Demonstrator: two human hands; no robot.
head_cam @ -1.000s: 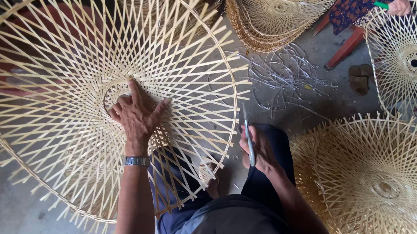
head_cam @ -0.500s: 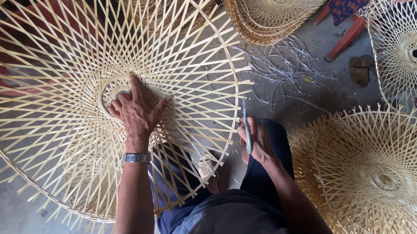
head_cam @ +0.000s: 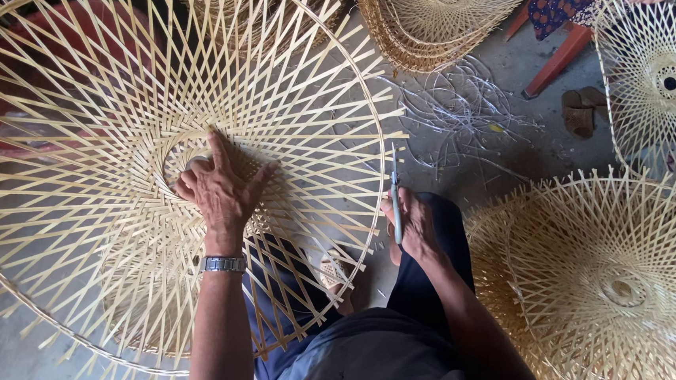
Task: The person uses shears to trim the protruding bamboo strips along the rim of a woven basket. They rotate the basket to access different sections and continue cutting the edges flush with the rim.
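My left hand presses flat, fingers spread, on the woven bamboo frame; my right hand, just beside its rim, clasps scissors — I judge their upturned point could snag a protruding strip.

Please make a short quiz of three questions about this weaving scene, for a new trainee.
1. True or false: the left hand lies flat on the big woven bamboo frame.
2. What does the right hand hold? A) a hammer B) a slim blade-like tool C) a cup
3. Where does the stack of finished frames lie?

Key: 1 true. 2 B. 3 On the floor at the top of the view, beyond the loose scraps.
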